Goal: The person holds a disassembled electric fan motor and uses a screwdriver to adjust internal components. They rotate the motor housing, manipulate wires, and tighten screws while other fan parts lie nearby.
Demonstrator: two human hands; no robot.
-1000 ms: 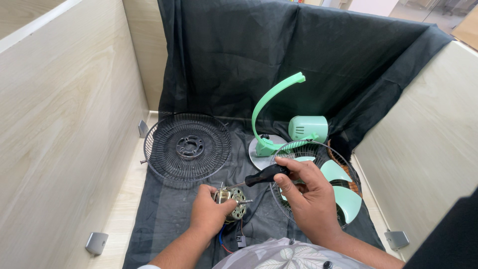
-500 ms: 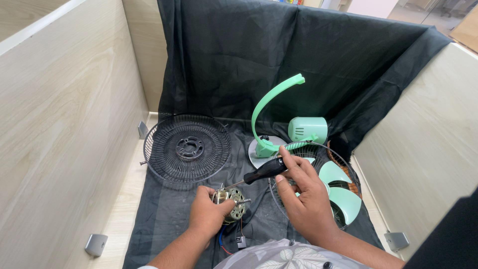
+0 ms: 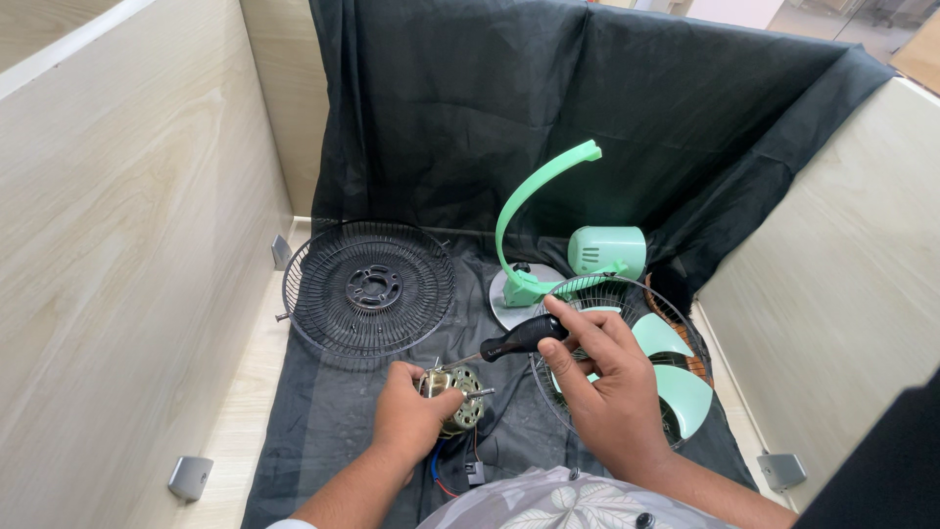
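My left hand (image 3: 409, 421) grips a small brass-coloured fan motor (image 3: 456, 395) with coloured wires (image 3: 443, 475) trailing below it. My right hand (image 3: 607, 384) holds a black-handled screwdriver (image 3: 519, 338), its tip pointing left and down toward the motor. Both hands hover over a black cloth (image 3: 333, 411) near the front of the box.
A black round fan grille (image 3: 368, 288) lies at the left. A mint-green curved stand (image 3: 534, 211) on a round base, a green motor housing (image 3: 607, 251), and a second grille with green fan blades (image 3: 676, 382) sit at the right. Wooden walls (image 3: 127, 245) enclose the space.
My right hand has shifted its hold on the screwdriver, with the fingers spreading along the handle. The left hand keeps hold of the motor and has barely moved.
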